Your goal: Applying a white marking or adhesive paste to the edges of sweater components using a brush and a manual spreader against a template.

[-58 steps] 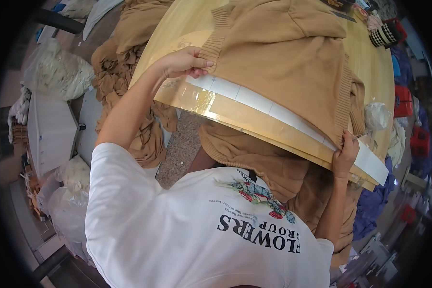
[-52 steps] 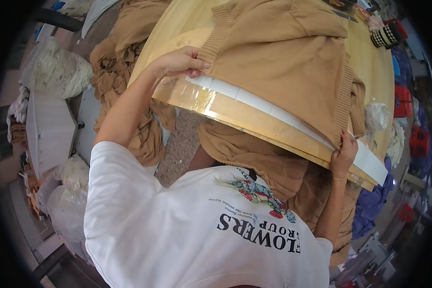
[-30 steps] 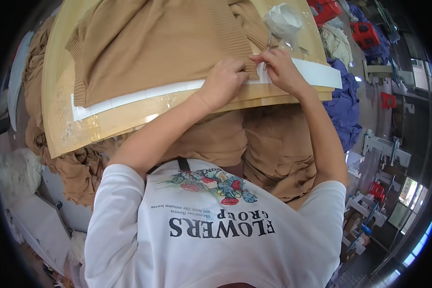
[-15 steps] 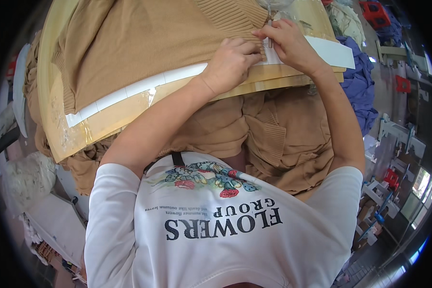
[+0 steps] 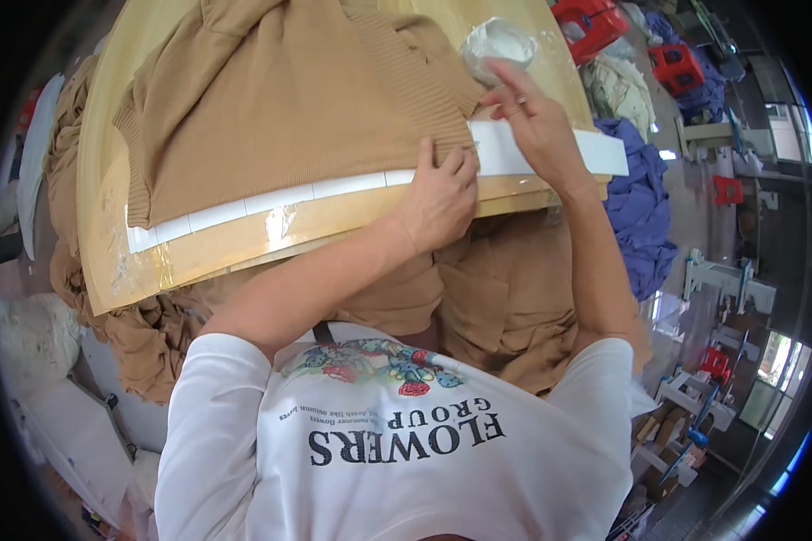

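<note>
A tan knitted sweater [image 5: 271, 135] lies spread over a pale yellow board [image 5: 334, 209]. Along its near edge runs a long white strip [image 5: 595, 153] with dividing lines, sticking out past the sweater on the right. My left hand [image 5: 440, 194] rests at the sweater's ribbed hem, fingers bent over the fabric at the strip; the fingertips are partly hidden. My right hand [image 5: 546, 135] is raised beyond the hem, over the strip, its fingers apart and somewhat blurred, with nothing visible in them. Just past its fingertips sits a clear bowl [image 5: 498, 47] with something whitish in it.
More tan knitwear [image 5: 505, 298] lies across my lap and hangs off the board's left side [image 5: 149, 347]. To the right are a purple fabric pile [image 5: 641, 203], pale cloth [image 5: 618, 90] and red plastic stools [image 5: 591, 25]. A white surface [image 5: 68, 424] stands at lower left.
My right hand has lifted off the hem and its fingers have spread. My left hand stays at the hem. The view has shifted, bringing the bowl fully into sight.
</note>
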`<state>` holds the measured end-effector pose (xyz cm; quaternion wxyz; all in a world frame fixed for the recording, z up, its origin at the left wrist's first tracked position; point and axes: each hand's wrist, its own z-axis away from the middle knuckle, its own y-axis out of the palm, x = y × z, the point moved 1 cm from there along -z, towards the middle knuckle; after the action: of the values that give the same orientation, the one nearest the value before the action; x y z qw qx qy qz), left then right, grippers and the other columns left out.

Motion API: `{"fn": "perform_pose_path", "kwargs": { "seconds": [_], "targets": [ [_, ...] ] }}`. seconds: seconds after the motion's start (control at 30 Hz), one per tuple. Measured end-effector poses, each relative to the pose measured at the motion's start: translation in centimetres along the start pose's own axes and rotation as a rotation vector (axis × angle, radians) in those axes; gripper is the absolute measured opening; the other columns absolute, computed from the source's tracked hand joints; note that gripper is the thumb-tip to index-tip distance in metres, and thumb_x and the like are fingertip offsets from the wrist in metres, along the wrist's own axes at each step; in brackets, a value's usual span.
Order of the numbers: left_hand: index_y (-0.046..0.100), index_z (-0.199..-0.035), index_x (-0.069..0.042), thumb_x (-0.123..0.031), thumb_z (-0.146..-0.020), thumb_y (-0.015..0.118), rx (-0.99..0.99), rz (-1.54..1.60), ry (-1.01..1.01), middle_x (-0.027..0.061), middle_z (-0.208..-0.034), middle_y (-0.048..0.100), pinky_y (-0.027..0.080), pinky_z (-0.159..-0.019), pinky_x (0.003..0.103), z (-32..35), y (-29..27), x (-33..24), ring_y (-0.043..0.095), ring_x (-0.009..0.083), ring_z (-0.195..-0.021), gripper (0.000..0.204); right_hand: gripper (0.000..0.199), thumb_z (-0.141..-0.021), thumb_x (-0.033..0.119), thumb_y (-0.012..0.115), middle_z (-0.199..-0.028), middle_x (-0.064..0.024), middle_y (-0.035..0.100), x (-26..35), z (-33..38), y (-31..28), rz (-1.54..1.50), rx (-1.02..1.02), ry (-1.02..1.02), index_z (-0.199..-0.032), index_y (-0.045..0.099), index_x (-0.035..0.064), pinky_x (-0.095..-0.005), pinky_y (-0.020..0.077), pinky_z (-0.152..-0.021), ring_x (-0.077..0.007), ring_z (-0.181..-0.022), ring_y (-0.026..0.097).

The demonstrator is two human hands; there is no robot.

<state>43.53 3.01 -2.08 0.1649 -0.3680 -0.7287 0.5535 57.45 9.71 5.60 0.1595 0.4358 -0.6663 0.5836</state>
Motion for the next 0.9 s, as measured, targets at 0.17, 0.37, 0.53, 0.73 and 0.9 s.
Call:
{"fn": "perform_pose_path", "kwargs": {
  "seconds": [0.17,0.37,0.53,0.73,0.9],
  "targets": [
    [0.053,-0.111,0.002,-0.040,-0.072,0.061,0.033,0.068,-0.050,0.0161,-0.123,0.042,0.024,-0.090,0.064,1.1,-0.5,-1.3,0.035,0.0306,-0.118,0.058,0.025,-0.090,0.021,0.051,-0.075,-0.0045,0.061,-3.2,-4.8,-3.2,0.015,-0.322,0.082,-0.099,0.060,-0.0001,-0.0253,0.0435,-0.061,-0.0104,-0.065,0.054],
    [0.044,-0.124,-0.006,-0.039,-0.074,0.062,0.075,0.058,-0.067,0.0170,-0.128,0.037,0.025,-0.088,0.067,1.6,-0.5,-1.3,0.031,0.0345,-0.121,0.062,0.025,-0.085,0.022,0.057,-0.071,-0.0054,0.063,-7.2,-6.8,-2.7,0.163,-0.220,0.174,-0.088,0.061,-0.0020,-0.0240,0.0428,-0.060,-0.0097,-0.063,0.055],
    [0.042,-0.126,-0.013,-0.037,-0.073,0.063,0.076,0.050,-0.068,0.0158,-0.131,0.035,0.024,-0.088,0.067,1.2,-0.4,-1.4,0.029,0.0381,-0.122,0.062,0.023,-0.088,0.021,0.055,-0.072,-0.0052,0.060,-4.7,-6.5,-4.0,0.032,-0.234,0.205,-0.085,0.060,-0.0012,-0.0224,0.0469,-0.060,-0.0101,-0.063,0.057],
    [0.043,-0.127,-0.015,-0.037,-0.073,0.063,0.074,0.040,-0.079,0.0143,-0.131,0.034,0.023,-0.088,0.068,1.3,-0.1,-1.6,0.028,0.0397,-0.122,0.062,0.025,-0.092,0.020,0.048,-0.080,-0.0107,0.061,-4.0,-4.6,-3.3,-0.538,-0.494,0.107,-0.088,0.055,-0.0035,-0.0275,0.0524,-0.067,-0.0184,-0.073,0.063],
    [0.044,-0.126,-0.017,-0.039,-0.071,0.065,0.053,0.021,-0.103,0.0123,-0.132,0.034,0.024,-0.087,0.068,1.6,0.0,-1.5,0.027,0.0395,-0.123,0.062,0.015,-0.092,0.011,0.048,-0.083,-0.0145,0.059,1.7,1.9,-0.3,-0.546,-0.573,0.096,-0.094,0.045,-0.0030,-0.0286,0.0541,-0.068,-0.0195,-0.071,0.063]
  ]
}}
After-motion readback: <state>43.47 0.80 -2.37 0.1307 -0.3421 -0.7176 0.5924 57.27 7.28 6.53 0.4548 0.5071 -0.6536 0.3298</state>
